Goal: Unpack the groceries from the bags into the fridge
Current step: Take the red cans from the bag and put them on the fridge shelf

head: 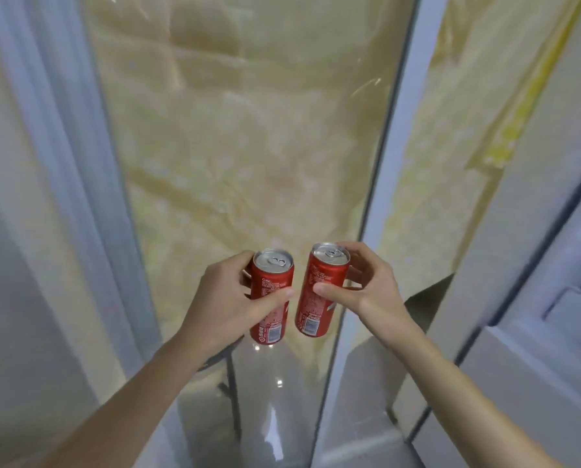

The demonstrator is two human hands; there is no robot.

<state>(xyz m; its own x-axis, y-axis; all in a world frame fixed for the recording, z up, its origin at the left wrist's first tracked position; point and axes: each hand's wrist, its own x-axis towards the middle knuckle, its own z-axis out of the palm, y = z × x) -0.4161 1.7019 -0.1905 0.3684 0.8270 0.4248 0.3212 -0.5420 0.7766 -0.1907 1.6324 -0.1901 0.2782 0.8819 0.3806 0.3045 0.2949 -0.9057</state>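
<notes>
I hold two slim red soda cans upright in front of me, side by side and a little apart. My left hand (228,298) is wrapped around the left can (271,278), thumb across its front. My right hand (366,288) grips the right can (322,285) from the right side, thumb on its label. Both cans have silver tops with unopened tabs. Behind them stands a tall glossy panel (241,130) with a cream marble look. No grocery bags are in view.
White fridge panels with a dark seam (535,251) stand at the right. A pale frame strip (393,136) runs down beside the marble panel. A dark table leg (231,383) and shiny floor (275,417) show below my hands. A grey-white surface fills the left.
</notes>
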